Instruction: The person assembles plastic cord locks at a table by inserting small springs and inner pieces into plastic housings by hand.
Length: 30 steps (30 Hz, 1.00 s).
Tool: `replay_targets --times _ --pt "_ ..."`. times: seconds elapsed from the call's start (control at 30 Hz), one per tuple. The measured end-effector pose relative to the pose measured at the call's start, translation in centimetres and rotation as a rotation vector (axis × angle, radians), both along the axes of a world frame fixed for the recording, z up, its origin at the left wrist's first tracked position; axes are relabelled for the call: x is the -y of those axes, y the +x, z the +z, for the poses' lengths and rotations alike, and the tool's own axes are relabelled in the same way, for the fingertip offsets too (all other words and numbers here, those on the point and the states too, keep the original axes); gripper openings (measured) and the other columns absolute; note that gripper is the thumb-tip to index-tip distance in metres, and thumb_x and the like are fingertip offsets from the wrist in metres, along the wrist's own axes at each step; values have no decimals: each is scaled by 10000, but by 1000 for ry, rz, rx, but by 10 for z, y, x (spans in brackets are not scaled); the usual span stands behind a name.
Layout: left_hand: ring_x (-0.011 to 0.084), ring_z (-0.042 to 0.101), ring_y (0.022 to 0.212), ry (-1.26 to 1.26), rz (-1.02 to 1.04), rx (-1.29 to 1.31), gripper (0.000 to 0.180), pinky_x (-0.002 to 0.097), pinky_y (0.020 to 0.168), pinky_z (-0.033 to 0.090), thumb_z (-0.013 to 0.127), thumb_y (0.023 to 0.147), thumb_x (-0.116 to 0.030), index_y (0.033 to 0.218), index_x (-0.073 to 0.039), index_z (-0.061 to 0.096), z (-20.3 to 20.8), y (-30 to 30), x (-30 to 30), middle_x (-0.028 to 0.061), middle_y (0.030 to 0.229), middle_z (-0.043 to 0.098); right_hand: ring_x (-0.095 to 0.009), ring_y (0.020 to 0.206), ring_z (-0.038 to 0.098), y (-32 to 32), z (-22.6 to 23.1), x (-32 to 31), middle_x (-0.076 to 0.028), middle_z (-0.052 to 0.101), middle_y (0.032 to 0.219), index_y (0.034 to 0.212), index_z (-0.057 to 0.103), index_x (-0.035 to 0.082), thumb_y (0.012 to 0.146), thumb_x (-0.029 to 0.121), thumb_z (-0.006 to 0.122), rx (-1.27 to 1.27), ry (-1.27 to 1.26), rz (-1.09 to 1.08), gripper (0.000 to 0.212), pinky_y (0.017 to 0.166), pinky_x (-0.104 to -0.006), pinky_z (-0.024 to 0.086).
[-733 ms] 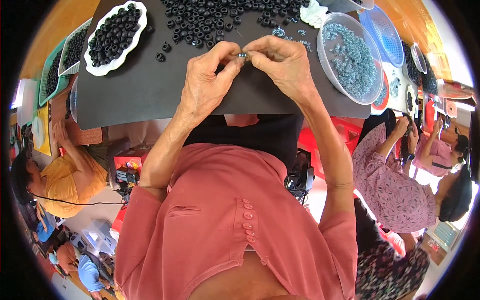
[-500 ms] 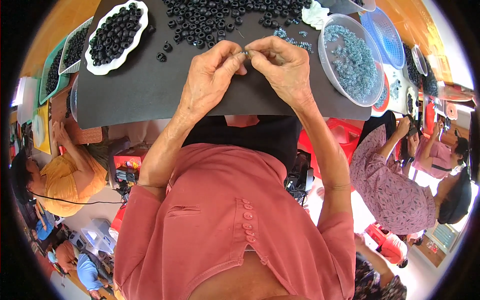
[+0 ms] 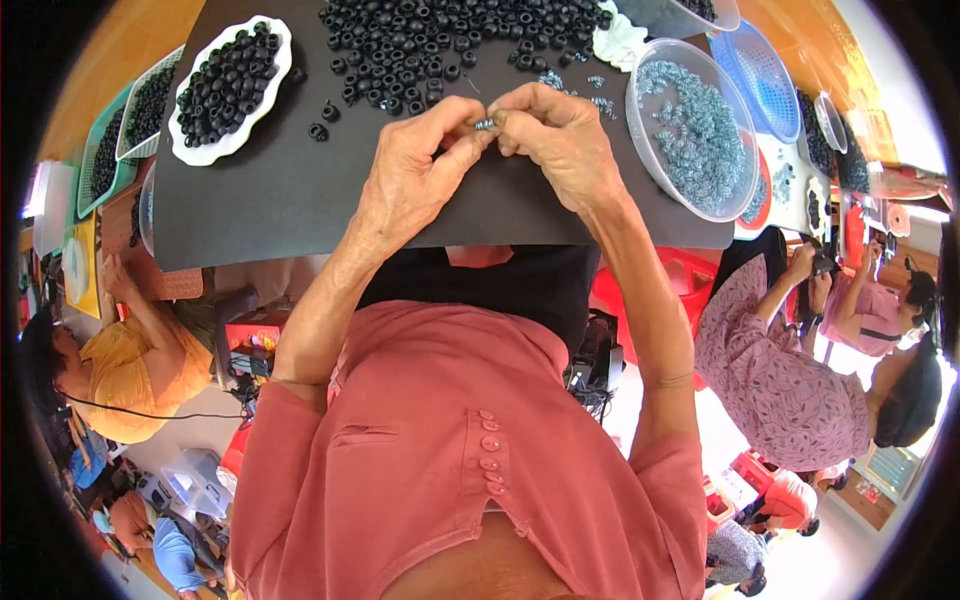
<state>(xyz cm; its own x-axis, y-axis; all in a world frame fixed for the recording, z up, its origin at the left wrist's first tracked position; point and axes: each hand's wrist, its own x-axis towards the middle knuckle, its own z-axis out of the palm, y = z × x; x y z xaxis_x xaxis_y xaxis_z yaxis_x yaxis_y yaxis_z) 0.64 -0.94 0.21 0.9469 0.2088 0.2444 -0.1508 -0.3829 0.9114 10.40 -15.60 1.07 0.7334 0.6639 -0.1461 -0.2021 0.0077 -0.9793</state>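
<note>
Over the dark tabletop, my left hand (image 3: 422,165) and my right hand (image 3: 560,135) meet fingertip to fingertip. Between them is a small bluish metal coil spring (image 3: 485,124), pinched by the left fingers; the right thumb and fingers are closed at its other end. A thin wire end (image 3: 472,85) sticks up just beyond the left fingertips. Close past the hands lies a wide pile of black ring-shaped parts (image 3: 430,45) with holes. Several similar springs (image 3: 600,106) lie loose beyond my right hand.
A white scalloped dish (image 3: 205,155) of black parts stands at left. To the right is a clear round tub (image 3: 640,125) of springs, with a white crumpled cloth (image 3: 620,40) and a blue basket (image 3: 765,80) nearby. People in yellow (image 3: 140,375) and patterned clothing (image 3: 780,370) sit either side.
Both hands have come slightly nearer in the picture, along with a small shift of the whole view. More of the coil spring shows between the fingertips.
</note>
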Motion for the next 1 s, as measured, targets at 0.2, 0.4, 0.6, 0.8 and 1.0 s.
replay_targets --times 0.2,0.4,0.6,0.8,1.0 --pt "145 566 627 21 -56 48 127 280 583 452 577 902 -83 993 4 593 2 1 -4 79 698 606 -68 699 563 -3 -13 2 -34 646 811 907 643 -9 852 -3 607 156 42 -4 67 638 -197 452" --pt "158 541 588 -33 -33 -141 263 317 560 436 482 958 -225 917 5 601 7 1 0 80 646 579 -25 705 571 -13 -22 -4 0 654 785 877 655 -1 829 10 636 274 93 -155 52 628 -170 465" --pt "204 534 577 -36 -38 -103 267 344 560 426 462 959 -209 861 13 574 2 5 1 101 645 565 -40 728 583 -15 -22 -6 0 646 801 918 640 2 834 -8 623 238 180 -159 87 663 -181 475" --pt "297 544 651 185 -16 71 124 385 595 440 547 906 -103 859 11 535 4 6 2 141 684 543 -42 753 588 -12 -22 -3 7 648 818 937 643 0 844 -1 615 257 130 -153 97 683 -189 480" --pt "264 599 713 323 -35 79 168 338 640 469 602 865 -40 1024 9 577 5 4 -7 139 809 598 -38 755 585 -12 -24 -6 11 649 823 926 652 -1 840 1 619 273 120 -150 92 688 -188 481"
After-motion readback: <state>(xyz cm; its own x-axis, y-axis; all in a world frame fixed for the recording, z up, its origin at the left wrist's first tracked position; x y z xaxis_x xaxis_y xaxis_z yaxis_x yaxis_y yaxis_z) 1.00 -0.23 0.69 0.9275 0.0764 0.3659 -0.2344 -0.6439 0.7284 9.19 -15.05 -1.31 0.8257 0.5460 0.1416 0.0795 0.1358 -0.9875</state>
